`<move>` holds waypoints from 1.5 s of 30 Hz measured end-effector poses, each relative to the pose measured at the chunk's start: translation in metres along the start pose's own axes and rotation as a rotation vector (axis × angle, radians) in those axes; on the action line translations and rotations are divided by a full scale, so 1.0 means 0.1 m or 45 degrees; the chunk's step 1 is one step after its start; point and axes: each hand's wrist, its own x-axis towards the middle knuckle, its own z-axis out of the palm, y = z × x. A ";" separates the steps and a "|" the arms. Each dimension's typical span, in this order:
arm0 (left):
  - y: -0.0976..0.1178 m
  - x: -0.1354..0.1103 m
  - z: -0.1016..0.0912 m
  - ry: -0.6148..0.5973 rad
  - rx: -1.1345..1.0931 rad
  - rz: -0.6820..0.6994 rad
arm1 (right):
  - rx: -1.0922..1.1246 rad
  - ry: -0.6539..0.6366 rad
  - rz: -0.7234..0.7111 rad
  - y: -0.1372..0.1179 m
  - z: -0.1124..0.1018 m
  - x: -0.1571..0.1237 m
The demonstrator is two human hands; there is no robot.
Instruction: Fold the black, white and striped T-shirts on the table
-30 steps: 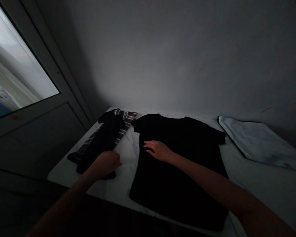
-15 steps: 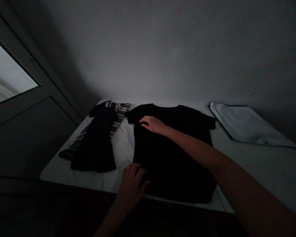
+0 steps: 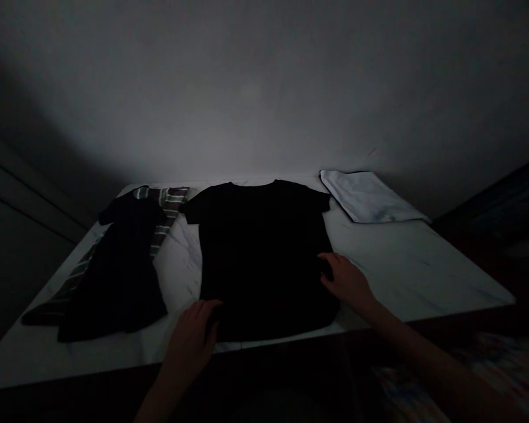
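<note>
Below a plain grey wall [image 3: 247,88], a white marble-patterned table [image 3: 414,270] bears a black short-sleeved fabric T-shirt [image 3: 264,252], spread flat, neckline toward twelve o'clock. At its seven o'clock edge is the left hand [image 3: 190,332], at four the right hand [image 3: 347,282], thumbs and curved fingers apart. A dark short-sleeved garment [image 3: 119,264] lies at nine, a pale dark-edged cloth [image 3: 365,197] at two.

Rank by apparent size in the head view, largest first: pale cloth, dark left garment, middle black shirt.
1. Middle black shirt
2. Dark left garment
3. Pale cloth, though it lies farther back
</note>
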 end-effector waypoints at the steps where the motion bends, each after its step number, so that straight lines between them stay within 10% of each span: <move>1: -0.01 0.00 0.00 0.010 0.015 0.003 | -0.035 0.030 0.027 -0.05 -0.01 -0.02; 8: -0.05 -0.04 0.05 0.075 0.124 -0.006 | -0.249 0.060 0.116 -0.35 -0.08 0.00; 18: -0.13 -0.15 -0.11 0.258 0.252 0.277 | -0.068 -0.056 0.212 0.24 -0.40 -0.79; 29: 0.06 -0.09 -0.29 0.132 0.297 0.347 | 0.031 -0.251 -0.080 0.46 -0.40 -0.92; 38: -0.02 0.00 -0.23 0.147 0.330 0.248 | -0.018 -0.423 -0.193 0.43 -0.70 -0.83; 45: 0.35 0.61 -0.10 0.099 0.383 0.415 | 0.050 -0.064 -0.350 -0.04 -0.37 -0.04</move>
